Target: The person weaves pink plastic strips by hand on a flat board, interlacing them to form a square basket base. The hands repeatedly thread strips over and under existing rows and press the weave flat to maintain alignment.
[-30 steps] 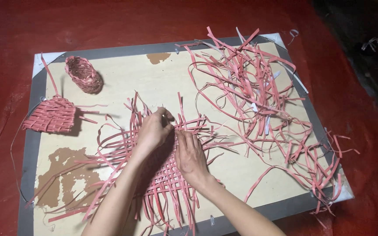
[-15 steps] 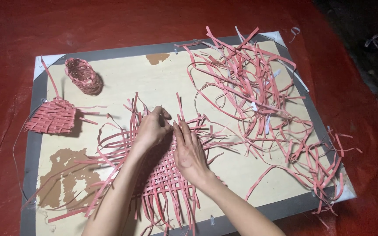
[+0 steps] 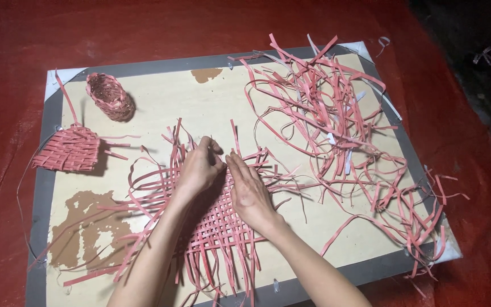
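Left hand [image 3: 199, 169] grip narrow, pinching 1 pink strip [image 3: 178, 136] at the woven mat's [image 3: 223, 227] far edge. Right hand [image 3: 249, 192] flat, open, pressing mat just beside. Strip runs away from grip; mat lies under both hands, on board [image 3: 160, 108].

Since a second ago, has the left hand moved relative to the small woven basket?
Barely. The left hand stays on the woven mat, the same way off from the small woven basket.
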